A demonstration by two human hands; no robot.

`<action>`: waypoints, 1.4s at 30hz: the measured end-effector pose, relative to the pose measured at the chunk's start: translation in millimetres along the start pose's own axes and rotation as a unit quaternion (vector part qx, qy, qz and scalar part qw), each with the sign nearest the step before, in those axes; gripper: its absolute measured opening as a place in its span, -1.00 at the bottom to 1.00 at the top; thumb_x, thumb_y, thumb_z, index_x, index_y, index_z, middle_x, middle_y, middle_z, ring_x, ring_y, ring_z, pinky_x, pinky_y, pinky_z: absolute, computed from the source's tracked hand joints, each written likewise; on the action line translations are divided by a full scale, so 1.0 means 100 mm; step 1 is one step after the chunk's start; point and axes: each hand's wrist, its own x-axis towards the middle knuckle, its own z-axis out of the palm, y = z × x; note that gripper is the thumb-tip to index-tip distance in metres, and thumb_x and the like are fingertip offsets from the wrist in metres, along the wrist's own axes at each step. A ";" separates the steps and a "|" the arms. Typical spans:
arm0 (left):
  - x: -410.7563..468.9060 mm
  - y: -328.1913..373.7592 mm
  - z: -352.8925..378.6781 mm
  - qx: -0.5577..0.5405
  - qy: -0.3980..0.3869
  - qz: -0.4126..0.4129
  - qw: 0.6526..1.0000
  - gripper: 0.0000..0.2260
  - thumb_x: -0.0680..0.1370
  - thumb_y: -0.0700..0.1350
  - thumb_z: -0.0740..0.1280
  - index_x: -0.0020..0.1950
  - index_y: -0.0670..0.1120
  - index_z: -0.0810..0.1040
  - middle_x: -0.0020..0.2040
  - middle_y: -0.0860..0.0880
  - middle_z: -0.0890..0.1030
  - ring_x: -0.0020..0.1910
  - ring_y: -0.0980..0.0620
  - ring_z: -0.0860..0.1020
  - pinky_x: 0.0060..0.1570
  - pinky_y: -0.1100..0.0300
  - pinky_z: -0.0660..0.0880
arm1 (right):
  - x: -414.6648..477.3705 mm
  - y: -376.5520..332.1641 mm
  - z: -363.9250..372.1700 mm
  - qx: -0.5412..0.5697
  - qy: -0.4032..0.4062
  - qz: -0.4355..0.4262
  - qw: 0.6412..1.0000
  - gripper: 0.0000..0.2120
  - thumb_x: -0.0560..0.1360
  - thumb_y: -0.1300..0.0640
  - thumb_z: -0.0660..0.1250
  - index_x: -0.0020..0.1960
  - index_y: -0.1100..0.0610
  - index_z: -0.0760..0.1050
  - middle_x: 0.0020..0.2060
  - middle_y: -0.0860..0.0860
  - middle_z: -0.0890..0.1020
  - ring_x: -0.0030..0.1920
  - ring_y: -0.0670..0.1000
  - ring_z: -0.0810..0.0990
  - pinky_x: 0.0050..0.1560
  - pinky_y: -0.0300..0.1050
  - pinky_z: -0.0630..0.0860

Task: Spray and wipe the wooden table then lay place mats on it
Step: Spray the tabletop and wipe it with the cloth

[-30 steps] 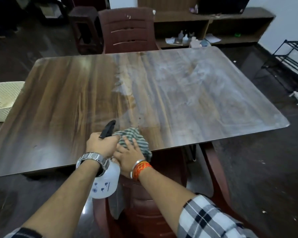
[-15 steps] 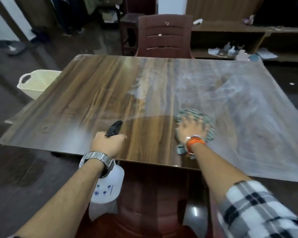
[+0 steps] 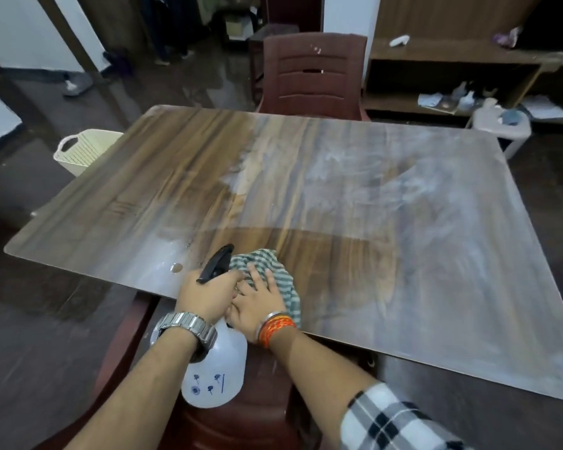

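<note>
The wooden table (image 3: 355,196) fills the middle of the view, with a whitish film over its right half and a darker wiped band near the front edge. My left hand (image 3: 207,295) grips a white spray bottle (image 3: 215,375) with a black nozzle, held just off the table's near edge. My right hand (image 3: 260,300) presses flat on a green-and-white striped cloth (image 3: 267,267) at the front edge, right beside the left hand. No place mats are in view.
A maroon chair (image 3: 312,76) stands at the far side and another (image 3: 241,427) sits under me. A cream basket (image 3: 85,151) is at the table's left. A low shelf (image 3: 452,82) and a white bin (image 3: 501,128) stand at the back right.
My right hand has slid the cloth back left along the front edge until it sits against the left hand. The bottle hand has stayed put. My view has shifted.
</note>
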 end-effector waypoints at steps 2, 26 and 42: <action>-0.03 -0.01 0.02 -0.003 -0.016 -0.004 1.000 -0.75 0.43 -0.09 0.45 -0.37 -0.18 0.52 -0.49 -0.14 0.50 -0.61 -0.05 0.38 -0.41 0.13 0.40 | -0.21 0.29 0.02 0.012 0.027 0.037 0.999 -0.52 0.58 -0.14 -0.01 0.48 -0.17 0.19 0.54 -0.12 0.08 0.54 0.14 -0.14 0.45 0.24 -0.31; -0.86 -0.04 0.84 0.030 0.139 -0.072 0.987 -0.71 0.36 -0.06 0.47 -0.42 -0.16 0.45 -0.50 -0.12 0.48 -0.48 -0.10 0.42 -0.44 0.21 0.32 | -0.79 1.18 -0.15 -0.043 -0.033 -0.139 0.989 -0.52 0.59 -0.13 0.01 0.50 -0.18 0.13 0.54 -0.12 0.07 0.54 0.15 -0.17 0.43 0.21 -0.35; -0.97 0.18 0.89 -0.132 0.270 -0.149 0.942 -0.66 0.38 0.02 0.49 -0.30 -0.28 0.62 -0.49 -0.14 0.60 -0.52 -0.10 0.50 -0.37 0.07 0.50 | -0.66 1.43 -0.30 -0.092 -0.120 -0.292 0.944 -0.54 0.54 -0.22 0.04 0.43 -0.25 0.27 0.49 -0.11 0.26 0.51 0.25 0.05 0.37 0.33 -0.21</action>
